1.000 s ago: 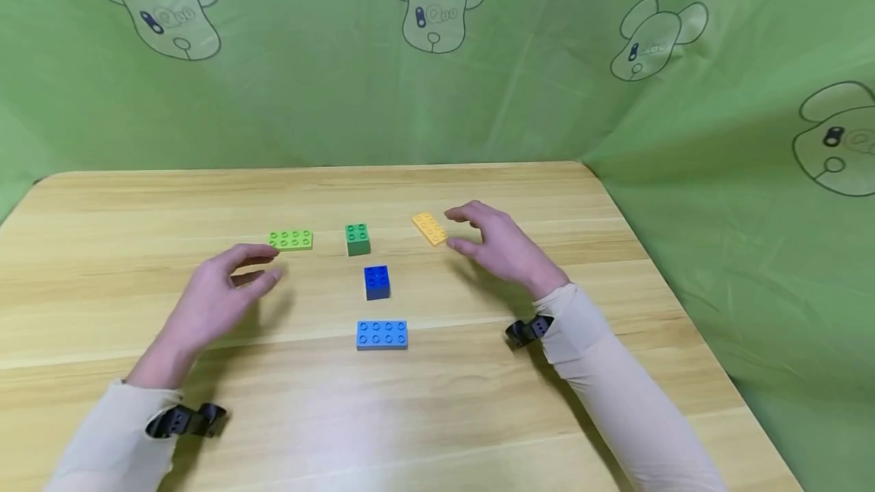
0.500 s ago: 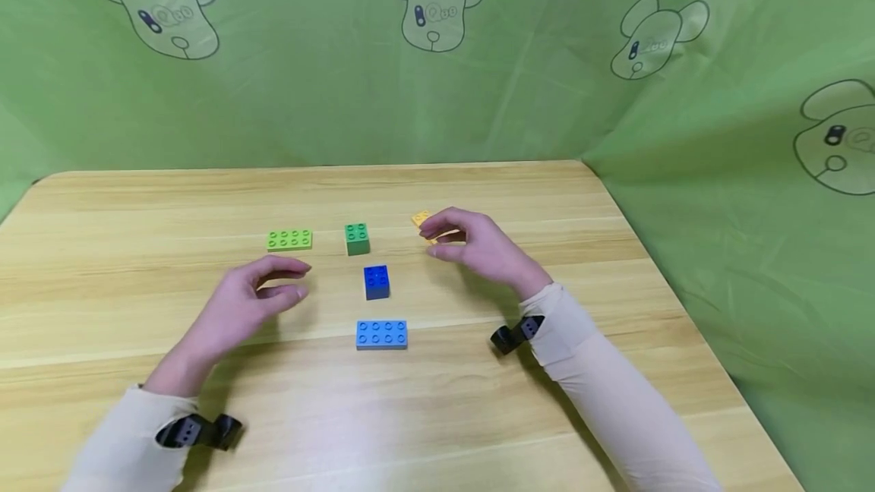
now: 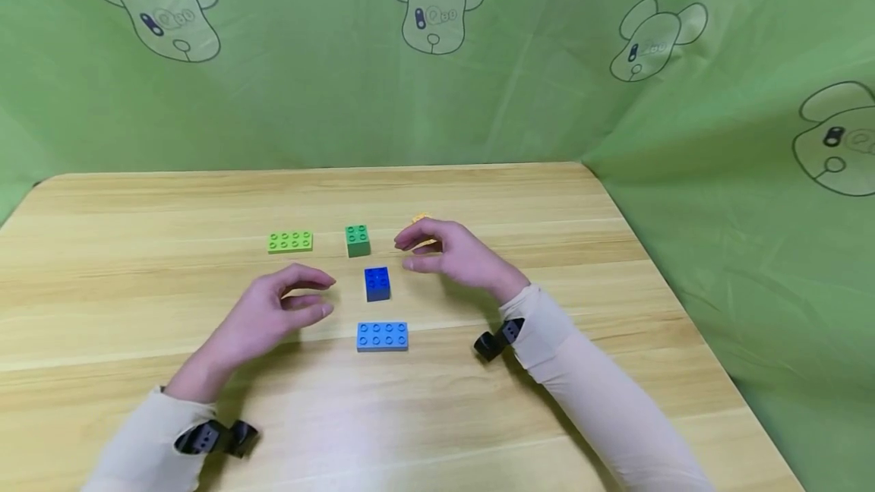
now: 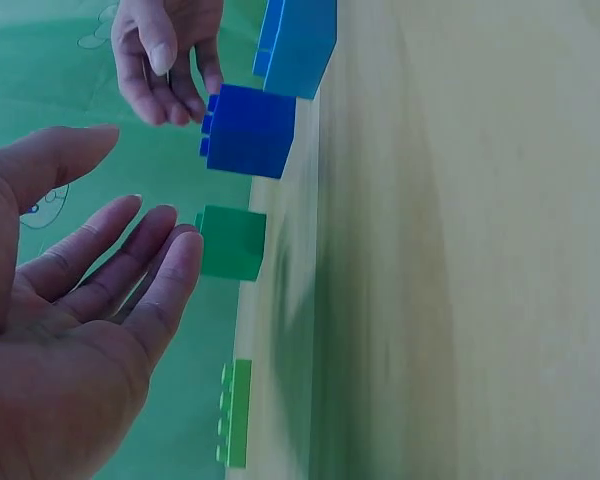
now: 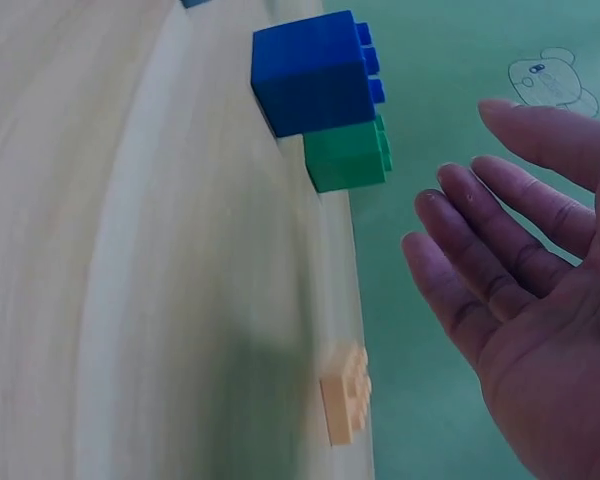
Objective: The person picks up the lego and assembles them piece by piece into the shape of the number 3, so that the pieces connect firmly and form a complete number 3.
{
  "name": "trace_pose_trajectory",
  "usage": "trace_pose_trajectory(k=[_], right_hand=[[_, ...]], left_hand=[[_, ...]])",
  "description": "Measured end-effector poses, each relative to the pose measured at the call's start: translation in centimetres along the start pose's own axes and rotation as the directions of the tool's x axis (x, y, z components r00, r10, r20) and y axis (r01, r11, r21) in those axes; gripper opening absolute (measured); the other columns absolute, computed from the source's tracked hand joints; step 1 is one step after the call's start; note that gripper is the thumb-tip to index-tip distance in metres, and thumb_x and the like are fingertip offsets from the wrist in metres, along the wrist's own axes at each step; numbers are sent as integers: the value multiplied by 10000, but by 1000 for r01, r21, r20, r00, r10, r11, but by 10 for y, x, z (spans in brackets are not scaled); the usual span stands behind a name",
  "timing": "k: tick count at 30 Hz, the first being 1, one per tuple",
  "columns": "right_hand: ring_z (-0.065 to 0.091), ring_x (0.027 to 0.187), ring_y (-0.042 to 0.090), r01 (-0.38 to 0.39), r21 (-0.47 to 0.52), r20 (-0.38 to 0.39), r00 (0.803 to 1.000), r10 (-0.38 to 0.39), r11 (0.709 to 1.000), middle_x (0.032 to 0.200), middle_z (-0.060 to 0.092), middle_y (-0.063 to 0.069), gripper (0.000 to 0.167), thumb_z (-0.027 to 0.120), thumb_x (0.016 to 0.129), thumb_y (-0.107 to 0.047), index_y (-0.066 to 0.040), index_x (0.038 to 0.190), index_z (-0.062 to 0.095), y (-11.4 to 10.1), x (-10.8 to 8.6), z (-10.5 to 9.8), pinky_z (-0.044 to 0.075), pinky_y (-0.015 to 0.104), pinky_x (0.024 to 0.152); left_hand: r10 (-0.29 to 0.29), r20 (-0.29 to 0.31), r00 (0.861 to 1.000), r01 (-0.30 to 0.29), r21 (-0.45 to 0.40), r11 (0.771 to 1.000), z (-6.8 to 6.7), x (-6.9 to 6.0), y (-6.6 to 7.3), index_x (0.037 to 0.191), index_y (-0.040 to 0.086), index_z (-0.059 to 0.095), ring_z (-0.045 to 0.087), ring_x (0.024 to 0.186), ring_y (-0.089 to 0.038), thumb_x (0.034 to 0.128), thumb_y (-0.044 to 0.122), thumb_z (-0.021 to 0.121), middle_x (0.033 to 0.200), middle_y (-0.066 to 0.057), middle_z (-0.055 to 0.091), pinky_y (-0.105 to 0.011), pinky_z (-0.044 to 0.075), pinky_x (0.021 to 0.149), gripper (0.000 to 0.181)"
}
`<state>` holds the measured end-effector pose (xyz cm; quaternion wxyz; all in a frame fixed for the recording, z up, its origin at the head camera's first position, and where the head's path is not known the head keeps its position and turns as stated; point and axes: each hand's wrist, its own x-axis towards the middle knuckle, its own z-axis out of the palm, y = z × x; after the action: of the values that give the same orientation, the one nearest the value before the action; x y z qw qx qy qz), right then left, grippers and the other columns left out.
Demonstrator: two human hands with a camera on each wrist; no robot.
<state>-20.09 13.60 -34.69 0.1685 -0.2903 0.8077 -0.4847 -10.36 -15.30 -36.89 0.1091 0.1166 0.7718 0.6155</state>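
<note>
My left hand (image 3: 273, 310) hovers left of the dark blue brick (image 3: 377, 285), fingers loosely bent and holding nothing. On the other side, my right hand (image 3: 454, 253) hangs above the table, also holding nothing, and partly hides the yellow plate brick (image 3: 421, 217). The green brick (image 3: 357, 241) stands behind the dark blue one. A flat lime-green brick (image 3: 290, 241) lies farther left, and a lighter blue brick (image 3: 382, 336) lies nearest me. In the left wrist view the left fingers (image 4: 165, 290) are apart from the green brick; the right wrist view shows the right palm (image 5: 555, 370) bare.
The bricks lie apart from each other on a wooden table (image 3: 383, 431). A green cloth (image 3: 307, 97) with mouse-head drawings hangs behind the table and along its right side. Each sleeve carries a black wrist camera (image 3: 215, 439).
My left hand has moved right, away from the lime-green brick toward the dark blue one. My right hand has moved left across the yellow brick. The bricks have stayed in place.
</note>
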Motion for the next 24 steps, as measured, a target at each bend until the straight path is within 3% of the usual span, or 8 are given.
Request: trace_pose_trajectory(k=[10, 19, 24], right_hand=[[560, 1171, 248, -41, -4, 57, 998, 42, 999, 1224, 607, 31, 388, 715, 898, -56, 3, 1261, 594, 0, 5, 12, 437, 363, 1017], [567, 1137, 205, -23, -29, 87, 996, 25, 999, 1209, 614, 52, 400, 730, 890, -79, -2, 1258, 593, 0, 9, 20, 454, 326, 994], [571, 1129, 196, -37, -42, 95, 995, 40, 998, 1198, 619, 46, 385, 734, 887, -83, -24, 1245, 605, 2, 10, 24, 461, 308, 982]], left_hand=[[-12, 72, 997, 8, 45, 999, 10, 2, 0, 1223, -29, 597, 594, 1145, -356, 872, 97, 751, 1270, -183, 566, -299, 518, 898, 404], [-34, 118, 992, 20, 121, 992, 19, 3, 0, 1225, 23, 614, 588, 1145, -339, 851, 237, 789, 1259, -124, 588, -395, 484, 967, 465], [-26, 145, 989, 5, 145, 989, 22, 3, 0, 1210, 10, 621, 589, 1147, -334, 859, 205, 780, 1246, -126, 596, -413, 473, 981, 432]])
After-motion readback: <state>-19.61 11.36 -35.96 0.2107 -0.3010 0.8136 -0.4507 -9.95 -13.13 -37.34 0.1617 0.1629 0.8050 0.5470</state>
